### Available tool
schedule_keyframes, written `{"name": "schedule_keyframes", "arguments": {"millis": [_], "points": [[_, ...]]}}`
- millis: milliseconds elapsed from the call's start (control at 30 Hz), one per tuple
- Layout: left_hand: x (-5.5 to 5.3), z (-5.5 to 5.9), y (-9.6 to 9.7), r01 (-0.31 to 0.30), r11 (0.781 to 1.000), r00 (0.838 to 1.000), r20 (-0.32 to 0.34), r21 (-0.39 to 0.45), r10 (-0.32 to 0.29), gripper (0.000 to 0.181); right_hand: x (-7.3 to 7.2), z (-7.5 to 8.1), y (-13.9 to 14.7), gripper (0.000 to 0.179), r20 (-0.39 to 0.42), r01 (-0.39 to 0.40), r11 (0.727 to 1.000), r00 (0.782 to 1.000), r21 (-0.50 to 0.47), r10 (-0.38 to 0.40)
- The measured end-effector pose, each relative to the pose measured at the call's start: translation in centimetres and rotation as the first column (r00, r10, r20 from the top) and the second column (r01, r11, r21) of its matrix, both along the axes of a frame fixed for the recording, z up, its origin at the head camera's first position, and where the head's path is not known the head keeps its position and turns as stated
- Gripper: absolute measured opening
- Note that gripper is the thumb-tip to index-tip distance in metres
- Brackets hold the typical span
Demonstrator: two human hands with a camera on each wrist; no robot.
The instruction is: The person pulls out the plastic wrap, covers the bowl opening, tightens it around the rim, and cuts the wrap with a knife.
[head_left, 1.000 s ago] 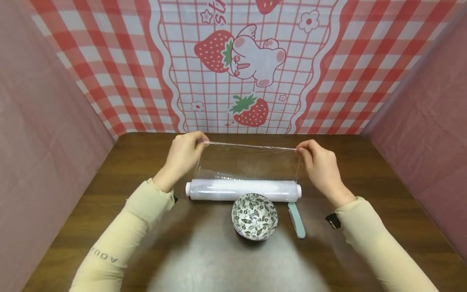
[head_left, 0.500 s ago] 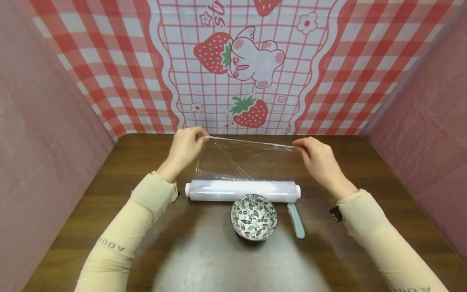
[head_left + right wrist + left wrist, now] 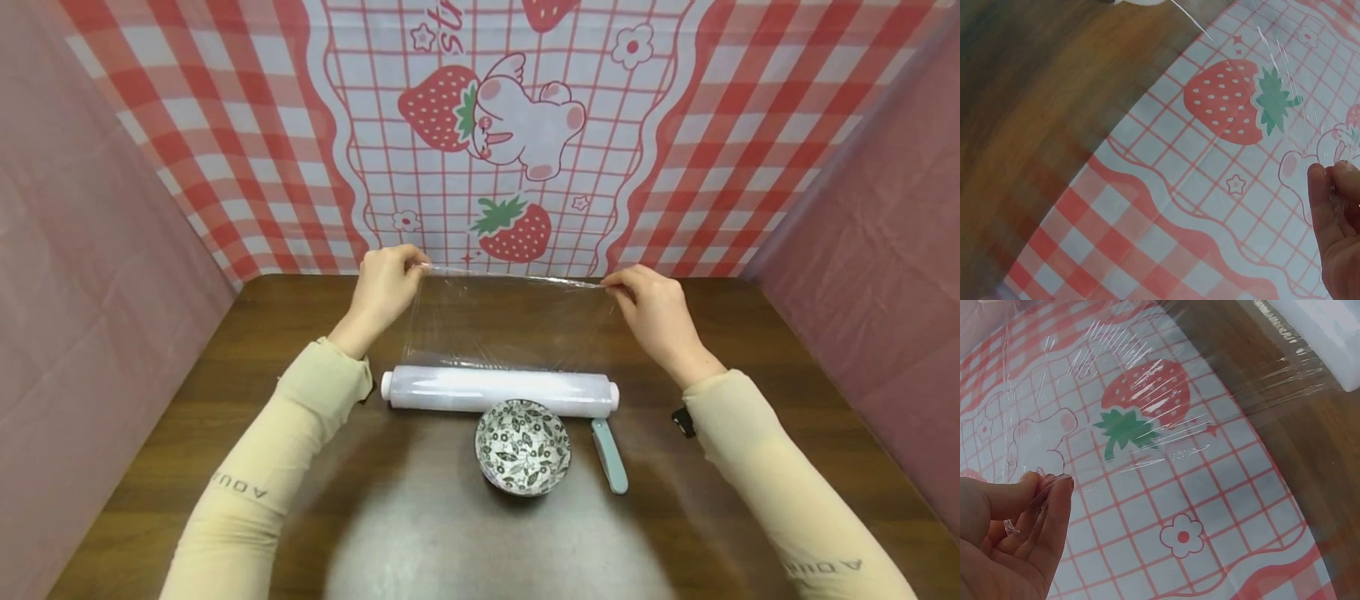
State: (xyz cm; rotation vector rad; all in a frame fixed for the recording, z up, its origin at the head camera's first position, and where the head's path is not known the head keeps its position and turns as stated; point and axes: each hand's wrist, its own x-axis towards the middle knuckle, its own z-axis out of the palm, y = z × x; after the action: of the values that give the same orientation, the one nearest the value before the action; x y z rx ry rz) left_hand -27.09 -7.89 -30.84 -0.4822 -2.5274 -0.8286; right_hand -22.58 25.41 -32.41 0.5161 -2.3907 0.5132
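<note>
A sheet of clear plastic wrap [image 3: 510, 321] stretches up from a white roll of plastic wrap [image 3: 498, 390] lying across the table. My left hand [image 3: 384, 283] pinches the left end of the sheet's far edge between thumb and fingers; the bunched film shows at the fingertips [image 3: 1054, 481] in the left wrist view. At the other end of that edge, my right hand [image 3: 654, 312] pinches the film too. Just in front of the roll stands a patterned bowl [image 3: 522, 447], overlapping it in the head view. A light blue-green cutter-like tool with a long slim body [image 3: 610, 457] lies right of the bowl.
The brown wooden table [image 3: 247, 358] reaches back to an upright red-and-white checked cloth [image 3: 255, 150] with strawberries on it. Pink cloth walls [image 3: 862, 192] flank both sides. A dark wrist device [image 3: 683, 422] shows under the right sleeve.
Both hands have moved up and away from the roll, drawing out a longer stretch of film. The wrinkled sheet looks flatter than half a second ago. Roll, bowl and blue-green tool stay nearly in place.
</note>
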Motion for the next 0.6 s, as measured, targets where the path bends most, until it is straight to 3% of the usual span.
{"name": "schedule_keyframes", "arguments": {"millis": [267, 600], "points": [[-0.3, 1.0, 0.0, -0.027, 0.999, 0.999, -0.025, 0.026, 0.028, 0.012, -0.7, 1.1, -0.1, 0.010, -0.009, 0.021, 1.000, 1.000, 0.002, -0.021], [0.3, 2.2, 0.0, -0.007, 0.998, 0.995, -0.096, 0.067, 0.013, 0.012, -0.4, 2.4, -0.1, 0.011, -0.029, 0.049, 0.998, 0.998, -0.050, -0.051]]}}
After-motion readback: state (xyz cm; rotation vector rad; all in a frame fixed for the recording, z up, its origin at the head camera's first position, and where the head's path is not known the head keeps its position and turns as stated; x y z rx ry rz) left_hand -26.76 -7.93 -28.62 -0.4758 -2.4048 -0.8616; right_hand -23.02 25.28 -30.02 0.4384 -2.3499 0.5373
